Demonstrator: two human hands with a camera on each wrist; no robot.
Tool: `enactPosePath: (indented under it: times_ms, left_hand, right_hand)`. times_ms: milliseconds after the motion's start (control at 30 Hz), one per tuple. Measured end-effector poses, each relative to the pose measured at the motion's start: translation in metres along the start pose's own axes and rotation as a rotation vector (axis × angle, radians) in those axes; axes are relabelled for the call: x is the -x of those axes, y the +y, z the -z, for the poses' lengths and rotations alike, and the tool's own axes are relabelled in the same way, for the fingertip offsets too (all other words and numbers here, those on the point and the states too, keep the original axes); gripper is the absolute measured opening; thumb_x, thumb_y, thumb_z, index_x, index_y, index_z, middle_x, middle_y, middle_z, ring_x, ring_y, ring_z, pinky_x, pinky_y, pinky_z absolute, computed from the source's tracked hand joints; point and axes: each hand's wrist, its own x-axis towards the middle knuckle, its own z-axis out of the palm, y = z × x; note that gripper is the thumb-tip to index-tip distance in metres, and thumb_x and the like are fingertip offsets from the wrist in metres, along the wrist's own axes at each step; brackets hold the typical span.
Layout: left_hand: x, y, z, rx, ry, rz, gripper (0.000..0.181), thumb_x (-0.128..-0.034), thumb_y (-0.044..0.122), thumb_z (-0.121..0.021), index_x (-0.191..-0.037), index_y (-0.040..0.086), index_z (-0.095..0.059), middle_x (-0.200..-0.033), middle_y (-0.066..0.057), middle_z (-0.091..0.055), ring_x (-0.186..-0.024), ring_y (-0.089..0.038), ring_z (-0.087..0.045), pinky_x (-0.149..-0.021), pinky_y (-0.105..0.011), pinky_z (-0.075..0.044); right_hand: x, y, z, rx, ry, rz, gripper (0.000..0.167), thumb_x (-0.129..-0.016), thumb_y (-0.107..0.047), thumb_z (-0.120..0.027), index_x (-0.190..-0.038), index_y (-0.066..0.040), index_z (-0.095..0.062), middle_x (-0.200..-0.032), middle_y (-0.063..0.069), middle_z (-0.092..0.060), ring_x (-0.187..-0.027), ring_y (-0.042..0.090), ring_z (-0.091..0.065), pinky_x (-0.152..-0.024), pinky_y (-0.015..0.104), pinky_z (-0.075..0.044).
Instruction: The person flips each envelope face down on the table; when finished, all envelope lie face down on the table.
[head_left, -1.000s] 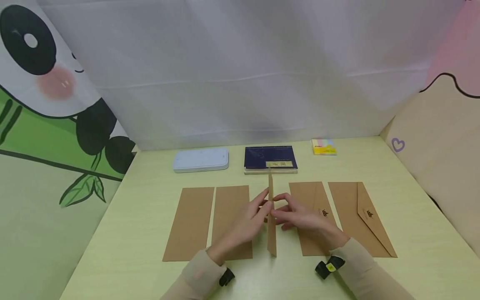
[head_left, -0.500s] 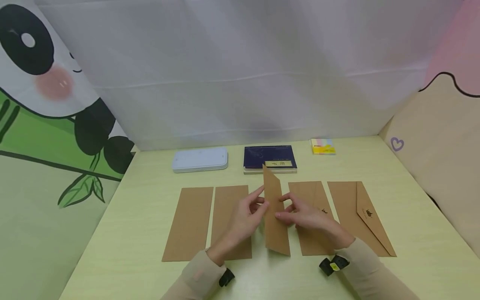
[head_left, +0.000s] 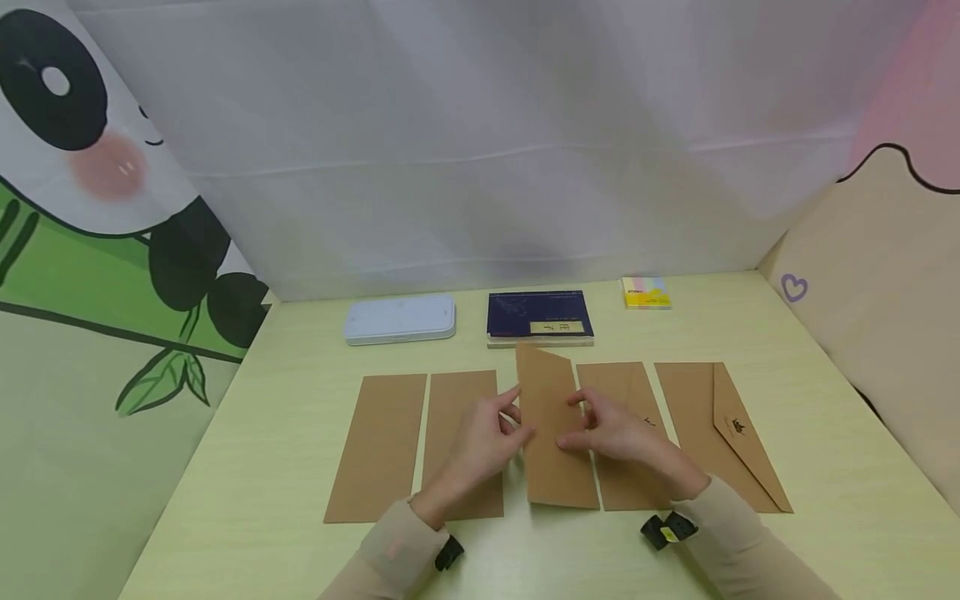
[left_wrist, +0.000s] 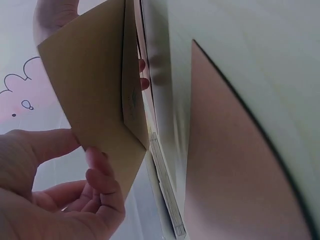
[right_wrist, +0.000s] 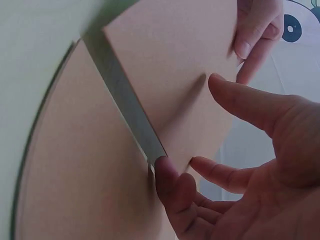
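A brown kraft envelope [head_left: 551, 392] stands upright on its long side, turned so its plain face is toward the head camera. My left hand [head_left: 480, 442] pinches its left edge between thumb and fingers. In the left wrist view the envelope's other side [left_wrist: 90, 70] shows a pointed flap with a faint print. My right hand [head_left: 626, 433] is at the right part of the plain face. Its thumb [right_wrist: 225, 92] and a forefinger lie against or very near that face, and other fingertips reach just past the right edge. Whether they press is unclear.
Two plain brown envelopes [head_left: 386, 450] lie flat at left. At right lie two more, the outer envelope [head_left: 690, 417] showing its flap and a crown print. Behind stand a pale blue case [head_left: 401, 318], a dark blue notebook [head_left: 540, 312] and a sticky-note pack [head_left: 647, 293].
The held envelope has turned from nearly edge-on to showing its broad plain face, its right side swinging rightward. The right hand has shifted slightly right; the left fingers stay on the left edge.
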Motion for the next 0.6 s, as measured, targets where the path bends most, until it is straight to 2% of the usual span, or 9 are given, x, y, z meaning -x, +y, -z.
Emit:
enactPosePath:
  times_ms: [133,233,300,367,600]
  left_hand:
    - [0.0,-0.004,0.001,-0.085,-0.055,0.037,0.061,-0.0778,0.006,-0.076,-0.132,-0.008,-0.051,-0.084,-0.002,-0.062,-0.056,-0.006,-0.056,-0.048,-0.023,-0.045]
    - [0.0,-0.006,0.001,-0.164,-0.08,0.036,0.041,-0.0762,0.009,-0.077,-0.111,-0.003,-0.06,-0.075,-0.001,-0.057,-0.052,-0.007,-0.051,-0.044,-0.024,-0.04]
    - [0.001,-0.007,0.001,-0.213,-0.095,0.043,0.028,-0.0757,0.011,-0.078,-0.093,0.002,-0.058,-0.067,0.0,-0.052,-0.05,-0.009,-0.047,-0.042,-0.024,-0.036]
    - [0.002,-0.008,0.001,-0.253,-0.114,0.064,0.028,-0.0753,0.015,-0.079,-0.084,0.005,-0.054,-0.062,0.001,-0.046,-0.05,-0.011,-0.043,-0.042,-0.025,-0.034]
    - [0.003,-0.012,-0.003,-0.357,-0.173,0.108,0.036,-0.0742,0.024,-0.081,-0.091,0.005,-0.055,-0.069,-0.001,-0.047,-0.061,-0.017,-0.045,-0.051,-0.03,-0.039]
  right_hand:
    - [-0.001,0.001,-0.003,0.081,0.039,0.002,0.067,-0.072,-0.027,-0.084,-0.125,-0.001,-0.052,-0.083,0.008,-0.053,-0.07,0.021,-0.049,-0.06,0.035,-0.042]
    - [-0.003,0.001,-0.007,0.135,0.058,-0.008,0.069,-0.07,-0.028,-0.085,-0.125,-0.003,-0.054,-0.09,0.007,-0.056,-0.078,0.021,-0.052,-0.065,0.036,-0.045]
    - [-0.003,-0.001,-0.009,0.161,0.066,-0.02,0.069,-0.069,-0.028,-0.086,-0.125,-0.004,-0.055,-0.092,0.006,-0.057,-0.081,0.021,-0.053,-0.069,0.037,-0.045]
    - [-0.003,-0.002,-0.01,0.18,0.072,-0.028,0.069,-0.069,-0.028,-0.086,-0.125,-0.004,-0.055,-0.093,0.005,-0.058,-0.084,0.021,-0.053,-0.071,0.038,-0.046]
    - [-0.004,-0.003,-0.015,0.255,0.09,-0.024,0.068,-0.069,-0.029,-0.085,-0.125,-0.003,-0.057,-0.106,0.009,-0.057,-0.093,0.022,-0.051,-0.081,0.041,-0.044]
